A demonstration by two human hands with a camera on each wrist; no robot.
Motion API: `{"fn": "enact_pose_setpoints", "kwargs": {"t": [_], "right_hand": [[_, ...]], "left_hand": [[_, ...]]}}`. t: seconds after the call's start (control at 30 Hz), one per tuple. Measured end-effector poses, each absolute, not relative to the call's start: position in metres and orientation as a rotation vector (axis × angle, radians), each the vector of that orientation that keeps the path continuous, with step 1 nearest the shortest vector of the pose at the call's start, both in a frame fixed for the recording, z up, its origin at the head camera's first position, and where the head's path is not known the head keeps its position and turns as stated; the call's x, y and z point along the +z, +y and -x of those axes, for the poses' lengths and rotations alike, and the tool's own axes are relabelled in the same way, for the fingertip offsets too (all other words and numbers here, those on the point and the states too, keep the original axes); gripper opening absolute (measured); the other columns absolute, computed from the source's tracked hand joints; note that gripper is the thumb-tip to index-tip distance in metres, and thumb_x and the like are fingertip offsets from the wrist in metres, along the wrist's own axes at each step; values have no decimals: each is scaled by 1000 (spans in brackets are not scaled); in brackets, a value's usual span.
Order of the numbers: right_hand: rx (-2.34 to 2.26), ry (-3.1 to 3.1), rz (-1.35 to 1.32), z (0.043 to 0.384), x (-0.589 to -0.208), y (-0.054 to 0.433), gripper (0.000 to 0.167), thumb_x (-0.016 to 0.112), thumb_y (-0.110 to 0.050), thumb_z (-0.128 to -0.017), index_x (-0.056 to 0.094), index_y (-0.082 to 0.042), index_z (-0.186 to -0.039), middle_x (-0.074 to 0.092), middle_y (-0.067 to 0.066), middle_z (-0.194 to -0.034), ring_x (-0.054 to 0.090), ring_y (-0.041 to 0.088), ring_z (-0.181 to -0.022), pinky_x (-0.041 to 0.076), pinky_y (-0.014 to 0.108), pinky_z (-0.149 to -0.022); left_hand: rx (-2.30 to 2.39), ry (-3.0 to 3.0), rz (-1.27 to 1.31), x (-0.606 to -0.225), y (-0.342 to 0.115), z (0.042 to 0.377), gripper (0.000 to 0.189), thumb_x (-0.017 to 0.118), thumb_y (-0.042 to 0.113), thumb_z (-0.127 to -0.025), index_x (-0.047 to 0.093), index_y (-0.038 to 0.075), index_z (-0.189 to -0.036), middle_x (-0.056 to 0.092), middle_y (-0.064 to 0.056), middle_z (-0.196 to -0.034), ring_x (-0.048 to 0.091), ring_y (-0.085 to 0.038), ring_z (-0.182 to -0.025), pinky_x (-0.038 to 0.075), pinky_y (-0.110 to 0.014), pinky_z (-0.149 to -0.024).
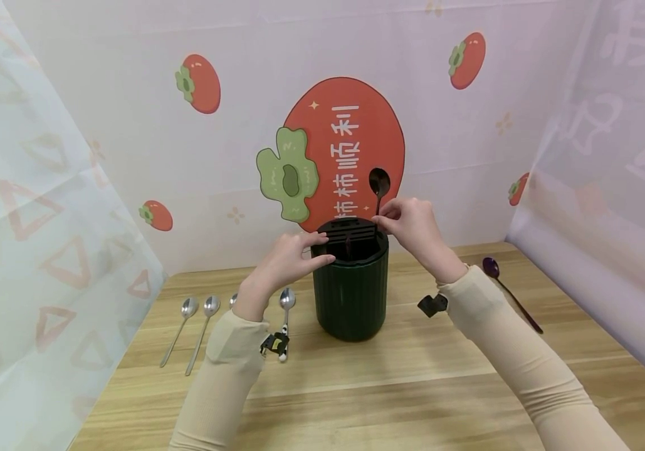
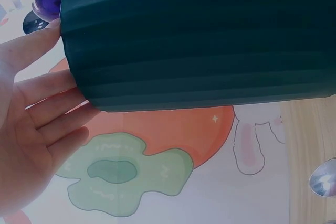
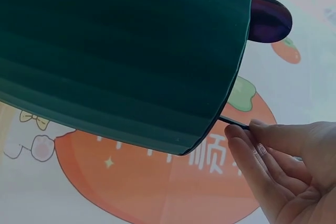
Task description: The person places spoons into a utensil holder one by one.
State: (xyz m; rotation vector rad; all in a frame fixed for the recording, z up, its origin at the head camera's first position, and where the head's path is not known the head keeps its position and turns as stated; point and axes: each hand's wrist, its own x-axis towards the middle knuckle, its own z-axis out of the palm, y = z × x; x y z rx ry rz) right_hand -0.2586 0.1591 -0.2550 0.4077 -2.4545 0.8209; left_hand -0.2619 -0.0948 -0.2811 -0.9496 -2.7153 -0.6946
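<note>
A dark green ribbed utensil holder [image 1: 350,300] stands upright on the table, its black slotted insert [image 1: 350,233] showing at the top. My right hand [image 1: 415,228] pinches the thin handle of a black spoon [image 1: 379,181] between thumb and fingers. That spoon is upright, bowl up, with its handle running down behind the rim at the back right. My left hand [image 1: 285,263] touches the holder's left rim with straight, spread fingers. The bowl of a purple spoon [image 3: 270,18] sticks out past the rim in both wrist views; its handle is hidden inside.
Silver spoons [image 1: 189,307] lie in a row left of the holder, one partly hidden by my left wrist. The nearest has a black-and-white patterned handle [image 1: 285,332]. Another purple spoon [image 1: 511,294] lies to the right. A printed cloth [image 1: 232,56] hangs behind the table.
</note>
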Motion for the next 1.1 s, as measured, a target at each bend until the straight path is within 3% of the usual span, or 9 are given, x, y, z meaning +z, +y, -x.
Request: {"fn": "enact_pose_setpoints", "kwargs": {"t": [1.1], "right_hand": [[833, -2544, -398, 256, -253, 154, 16, 71, -21, -85, 73, -5, -88, 73, 9, -79, 68, 17, -68, 55, 35, -62]], "left_hand": [[-709, -2729, 938, -280, -95, 261, 53, 61, 48, -89, 60, 13, -129, 61, -1, -130, 54, -23, -122, 45, -41, -101]]}}
